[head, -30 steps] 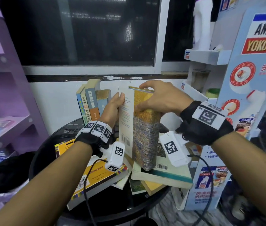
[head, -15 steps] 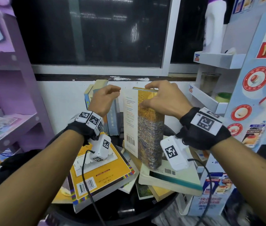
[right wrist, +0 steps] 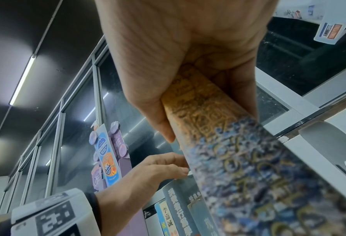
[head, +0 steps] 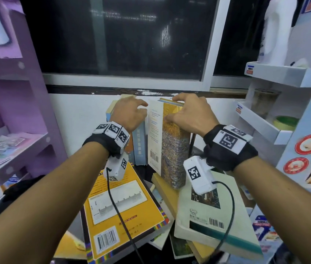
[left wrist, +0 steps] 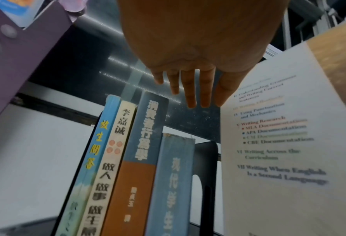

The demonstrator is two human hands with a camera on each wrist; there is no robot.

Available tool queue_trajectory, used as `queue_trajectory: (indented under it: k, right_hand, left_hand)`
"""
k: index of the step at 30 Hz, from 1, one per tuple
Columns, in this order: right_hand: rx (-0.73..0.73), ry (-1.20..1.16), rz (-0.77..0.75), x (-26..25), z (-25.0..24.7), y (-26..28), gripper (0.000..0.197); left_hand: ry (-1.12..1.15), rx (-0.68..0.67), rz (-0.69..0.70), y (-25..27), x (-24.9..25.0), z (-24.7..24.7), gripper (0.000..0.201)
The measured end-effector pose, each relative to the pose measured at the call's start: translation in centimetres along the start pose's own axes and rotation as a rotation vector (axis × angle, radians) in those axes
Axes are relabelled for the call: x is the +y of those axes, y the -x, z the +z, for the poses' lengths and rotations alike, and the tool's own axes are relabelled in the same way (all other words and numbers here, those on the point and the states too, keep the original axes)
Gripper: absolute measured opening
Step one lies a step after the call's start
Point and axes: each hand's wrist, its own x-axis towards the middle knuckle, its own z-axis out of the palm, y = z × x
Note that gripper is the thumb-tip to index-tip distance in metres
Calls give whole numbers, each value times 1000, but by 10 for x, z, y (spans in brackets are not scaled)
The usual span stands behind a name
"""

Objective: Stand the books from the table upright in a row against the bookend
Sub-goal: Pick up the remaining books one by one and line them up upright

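My right hand [head: 171, 109] grips the top of a thick book [head: 173, 149] with a yellow and blue patterned spine and holds it upright, its white back cover [left wrist: 268, 135] facing left. Several books [head: 139, 145] stand in a row just left of it, and the black bookend [left wrist: 206, 159] shows between the row and the held book. Over the tops of that row hovers my left hand [head: 141, 107], fingers relaxed and holding nothing. A yellow book [head: 120, 212] and a pale green book [head: 213, 216] lie flat on the black round table [head: 147, 170].
More flat books lie under the yellow and green ones near the table's front. A purple shelf unit [head: 17, 149] stands at the left, a white display rack [head: 265, 126] with a tape roll at the right. A white wall [head: 78, 119] and a dark window are behind.
My left hand has let go of the held book's cover and moved left and up over the standing row. My right hand still holds the thick book upright, nearer the row.
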Motion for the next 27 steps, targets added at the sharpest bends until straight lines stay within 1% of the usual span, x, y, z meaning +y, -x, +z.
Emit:
queue_trajectory:
  k: [4, 9, 10, 12, 17, 22, 27]
  right_hand:
    - [-17, -1, 5, 2, 11, -17, 64]
    - [-28, -5, 21, 5, 19, -34, 63]
    - [-27, -4, 18, 5, 19, -36, 62]
    - [-29, -1, 19, 6, 22, -41, 62]
    - [-30, 17, 33, 7, 33, -48, 64]
    - [-12, 29, 53, 7, 43, -54, 65]
    - [-4, 36, 42, 10, 52, -61, 63]
  left_hand:
    - [-156, -87, 89, -14, -10, 5, 42]
    - [-335, -224, 149, -21, -23, 16, 19]
    - [-376, -239, 154, -20, -25, 17, 19]
    - [-431, -266, 154, -17, -28, 20, 28]
    - [-448, -228, 180, -14, -34, 20, 36]
    - [-424, -221, 149, -13, -39, 17, 41]
    - [-415, -203, 152, -11, -39, 18, 41]
